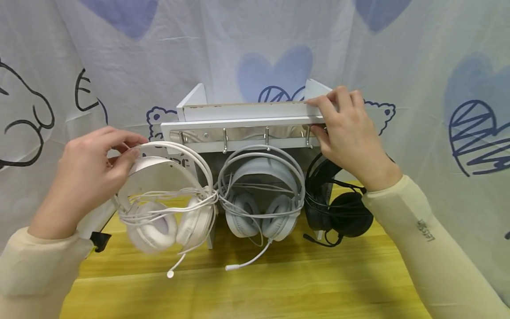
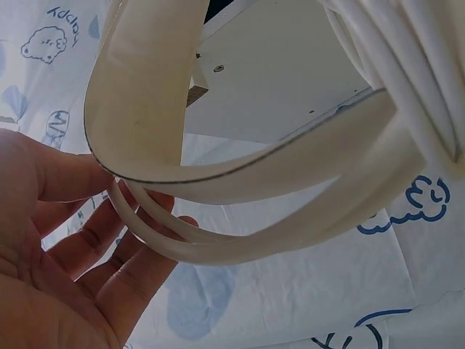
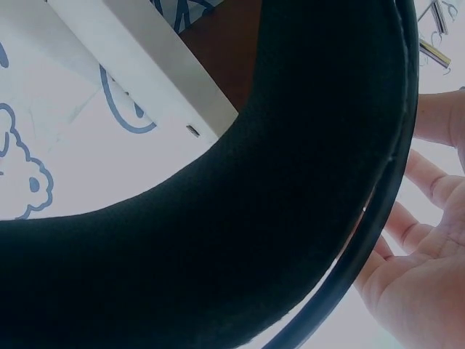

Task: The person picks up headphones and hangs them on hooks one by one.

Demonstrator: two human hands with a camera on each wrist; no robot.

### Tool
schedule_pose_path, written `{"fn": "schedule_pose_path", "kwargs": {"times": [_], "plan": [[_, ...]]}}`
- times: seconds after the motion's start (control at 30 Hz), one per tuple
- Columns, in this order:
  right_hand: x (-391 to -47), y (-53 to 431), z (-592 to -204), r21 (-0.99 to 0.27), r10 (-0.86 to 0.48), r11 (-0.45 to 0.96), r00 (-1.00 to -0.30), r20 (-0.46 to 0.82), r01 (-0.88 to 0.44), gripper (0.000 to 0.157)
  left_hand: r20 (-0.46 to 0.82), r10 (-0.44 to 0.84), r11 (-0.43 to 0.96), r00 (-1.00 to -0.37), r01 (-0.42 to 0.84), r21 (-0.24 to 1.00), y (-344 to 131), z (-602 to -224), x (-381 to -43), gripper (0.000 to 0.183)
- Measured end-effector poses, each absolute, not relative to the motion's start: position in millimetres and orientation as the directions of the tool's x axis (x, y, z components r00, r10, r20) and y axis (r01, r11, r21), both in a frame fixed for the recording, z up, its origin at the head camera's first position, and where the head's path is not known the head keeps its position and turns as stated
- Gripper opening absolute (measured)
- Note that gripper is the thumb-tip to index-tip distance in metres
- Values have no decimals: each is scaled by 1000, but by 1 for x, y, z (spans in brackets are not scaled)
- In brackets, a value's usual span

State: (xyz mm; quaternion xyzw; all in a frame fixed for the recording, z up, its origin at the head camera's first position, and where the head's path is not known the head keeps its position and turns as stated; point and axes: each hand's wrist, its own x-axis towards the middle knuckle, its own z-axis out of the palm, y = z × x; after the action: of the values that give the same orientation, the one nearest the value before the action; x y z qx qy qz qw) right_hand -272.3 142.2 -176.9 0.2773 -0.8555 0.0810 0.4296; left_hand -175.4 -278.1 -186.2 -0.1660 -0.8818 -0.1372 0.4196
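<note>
At the left, my left hand (image 1: pixel 93 166) pinches the headband of a white headset (image 1: pixel 191 159) between thumb and fingers. The wrist view shows its thin double bands (image 2: pixel 211 251) passing over the fingers. This headset tilts in front of the rack's left end, its cable wound round the earcups. My right hand (image 1: pixel 348 128) grips the right end of the white rack (image 1: pixel 247 111), fingers over the upper board and thumb lower at the hook rail. Below it hangs a black headset (image 1: pixel 352 215), its top hidden by the hand; its padded headband (image 3: pixel 305 182) fills the right wrist view.
A light grey headset (image 1: pixel 264 166) hangs in the middle of the rack, its microphone boom pointing down left. Several metal hooks (image 1: pixel 225 139) line the rail. Rack and headsets are over a yellow wood-grain table (image 1: pixel 255 288), with a printed curtain (image 1: pixel 259 26) behind.
</note>
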Motion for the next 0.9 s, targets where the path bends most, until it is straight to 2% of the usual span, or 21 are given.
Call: {"fn": "schedule_pose_path", "kwargs": {"times": [0.2, 0.43, 0.63, 0.9], "plan": [[-272, 142, -178, 97, -406, 831, -477, 780, -548, 44, 763, 154, 904, -628, 400, 147, -280, -197, -180, 22], [-273, 143, -178, 102, -407, 830, -471, 783, -548, 44, 738, 173, 865, -652, 458, 203, -283, -207, -180, 24], [-272, 143, -179, 91, -401, 837, -492, 773, -539, 44, 716, 189, 838, -673, 490, 240, -286, -210, -179, 26], [-272, 143, -178, 97, -404, 836, -487, 774, -540, 44, 735, 196, 835, -649, 504, 223, -285, -212, -177, 28]]}}
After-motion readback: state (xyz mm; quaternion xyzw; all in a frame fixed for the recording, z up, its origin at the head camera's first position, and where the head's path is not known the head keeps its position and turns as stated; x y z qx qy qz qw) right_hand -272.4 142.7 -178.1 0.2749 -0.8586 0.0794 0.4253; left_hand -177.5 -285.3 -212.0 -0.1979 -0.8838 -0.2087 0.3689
